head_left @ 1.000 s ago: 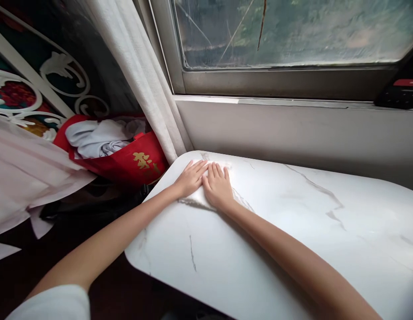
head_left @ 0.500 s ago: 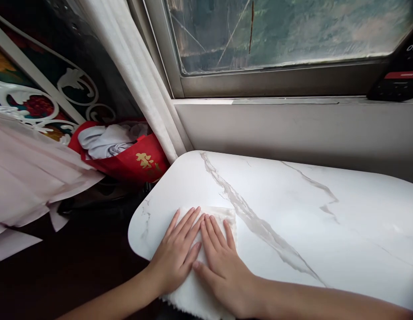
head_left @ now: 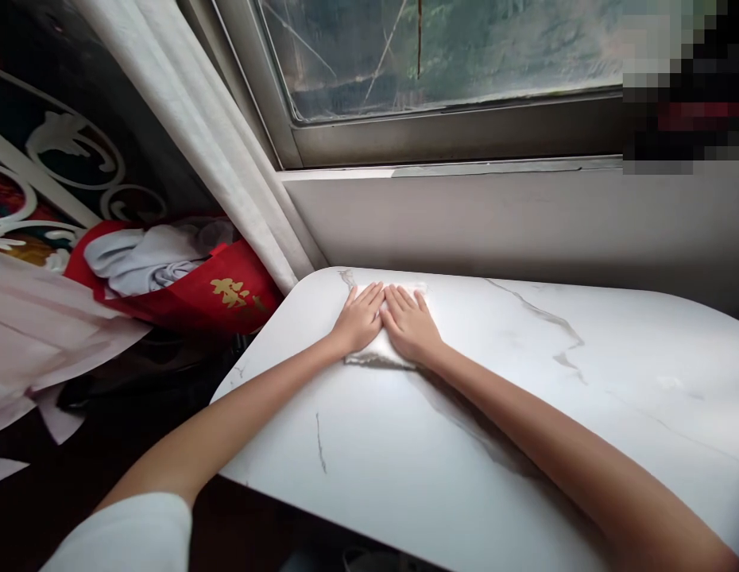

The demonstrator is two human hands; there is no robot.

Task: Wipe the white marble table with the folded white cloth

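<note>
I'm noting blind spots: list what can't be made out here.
Head view:
Middle of the white cloth: under the left hand and right hand.
Lower part of the pale fabric: hidden by the red bag.
Top of the window: cut by the upper edge.
Dark object, upper right: blurred into blocks.

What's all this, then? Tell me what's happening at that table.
A person has the left hand and right hand laid flat, side by side, on a white cloth. The cloth lies on a white table with grey veining, near its far edge, below the window. Both arms are stretched out. To the left of the table, a red bag holds pale fabric.
</note>
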